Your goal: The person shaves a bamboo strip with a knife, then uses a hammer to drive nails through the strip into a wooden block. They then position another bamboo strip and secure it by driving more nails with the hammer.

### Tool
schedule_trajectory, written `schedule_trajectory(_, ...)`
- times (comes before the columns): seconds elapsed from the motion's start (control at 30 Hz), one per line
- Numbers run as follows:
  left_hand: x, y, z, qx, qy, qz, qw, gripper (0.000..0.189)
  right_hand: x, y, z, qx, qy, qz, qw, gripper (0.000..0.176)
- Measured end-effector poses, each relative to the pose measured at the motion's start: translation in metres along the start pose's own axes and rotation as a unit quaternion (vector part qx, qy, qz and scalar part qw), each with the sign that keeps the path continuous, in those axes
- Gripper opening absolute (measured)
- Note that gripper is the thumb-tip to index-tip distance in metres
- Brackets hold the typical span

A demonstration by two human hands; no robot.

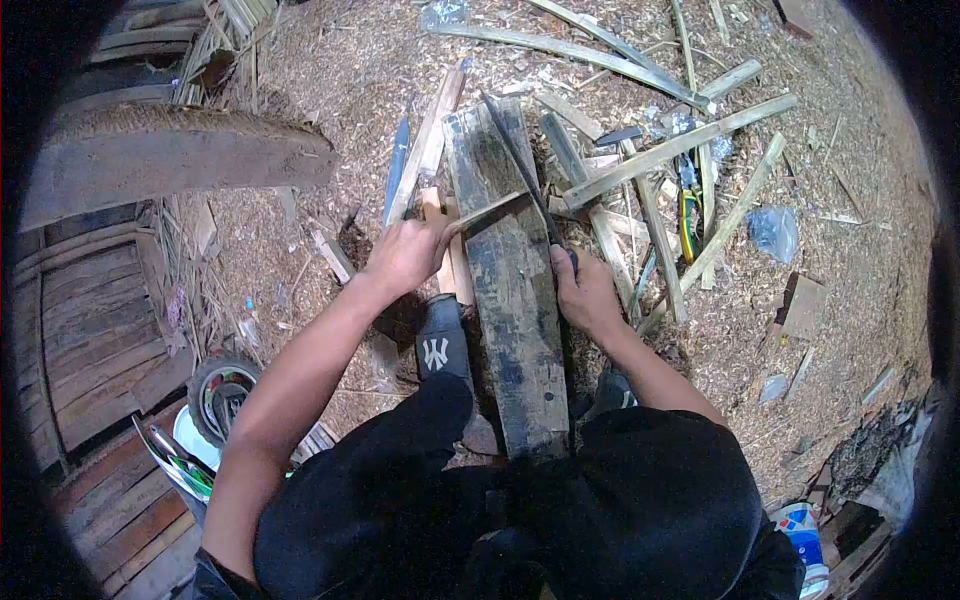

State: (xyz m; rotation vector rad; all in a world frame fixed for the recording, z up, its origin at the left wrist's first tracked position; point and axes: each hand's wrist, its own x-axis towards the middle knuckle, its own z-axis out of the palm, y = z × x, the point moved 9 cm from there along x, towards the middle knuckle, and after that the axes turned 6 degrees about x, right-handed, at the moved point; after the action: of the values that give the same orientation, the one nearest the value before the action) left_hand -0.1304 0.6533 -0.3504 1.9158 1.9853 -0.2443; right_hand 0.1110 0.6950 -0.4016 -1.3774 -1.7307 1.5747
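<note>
A worn wooden plank [515,310] runs lengthwise between my legs. My left hand [408,256] is closed on one end of a thin wooden strip [492,213], which lies slantwise over the plank. My right hand [588,292] grips the handle of a long, dark-bladed machete [518,155]. Its blade points away from me along the plank's right side, and the strip's far end meets it or lies very near it. Beside my left hand, pale pieces of wood [460,270] rest against the plank's left side.
Wood chips cover the ground. Several wooden strips [690,150] lie crossed at the right, with yellow-green-handled pliers [688,215] among them. A clear plastic bag [773,233] is farther right. At the left, a thick beam [180,160] juts in above a small wheel [222,398].
</note>
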Motion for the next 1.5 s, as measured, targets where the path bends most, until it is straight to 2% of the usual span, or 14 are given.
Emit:
schedule_trajectory(0.1,-0.001,0.000,0.001,-0.005,-0.006,-0.009,1.000,0.022,0.000,0.003,0.002,-0.009,-0.043,0.033,0.998,0.048)
schedule_trajectory(0.23,-0.002,-0.005,0.006,-0.015,0.000,-0.012,1.000,0.022,-0.007,0.001,-0.004,0.059,0.032,-0.022,0.998,0.048)
schedule_trajectory(0.33,-0.001,-0.002,0.003,0.003,0.002,-0.007,1.000,0.023,-0.001,0.002,0.001,-0.028,-0.015,-0.007,0.999,0.048)
schedule_trajectory(0.43,0.001,-0.008,0.011,0.016,-0.005,-0.009,1.000,0.023,-0.004,0.000,-0.006,0.008,0.004,0.016,1.000,0.048)
schedule_trajectory(0.47,0.000,-0.011,0.013,0.010,0.002,-0.011,1.000,0.023,-0.006,-0.006,-0.008,0.030,0.014,-0.012,0.999,0.046)
schedule_trajectory(0.63,-0.001,0.000,0.001,-0.003,0.007,-0.003,1.000,0.022,-0.001,0.008,0.008,-0.005,-0.038,0.038,0.999,0.044)
schedule_trajectory(0.7,-0.001,-0.002,0.004,-0.008,0.003,-0.003,1.000,0.022,-0.004,-0.002,-0.003,0.043,0.009,-0.009,0.999,0.046)
schedule_trajectory(0.83,-0.003,-0.004,0.006,-0.013,0.015,0.008,1.000,0.024,-0.009,-0.002,0.003,0.010,0.042,-0.070,0.997,0.047)
schedule_trajectory(0.87,0.000,-0.004,0.006,-0.002,0.008,0.006,1.000,0.023,-0.005,0.015,0.013,-0.026,-0.022,0.021,0.999,0.047)
schedule_trajectory(1.1,-0.003,-0.003,0.005,-0.031,0.023,0.009,0.999,0.022,-0.011,0.007,0.003,0.052,0.027,-0.014,0.998,0.053)
schedule_trajectory(1.13,-0.002,-0.003,0.005,-0.021,0.014,0.006,1.000,0.022,-0.007,0.013,0.011,-0.008,0.008,0.000,1.000,0.051)
schedule_trajectory(1.27,-0.001,-0.005,0.006,0.007,0.002,-0.016,1.000,0.025,-0.007,0.015,0.003,0.050,0.008,0.007,0.999,0.050)
schedule_trajectory(1.4,-0.002,-0.004,0.003,-0.019,-0.006,-0.032,0.999,0.031,-0.005,0.006,0.001,0.024,0.015,-0.011,1.000,0.050)
schedule_trajectory(1.5,-0.007,0.003,-0.009,-0.073,0.013,-0.057,0.996,0.031,-0.002,0.015,-0.001,-0.013,-0.061,0.083,0.995,0.053)
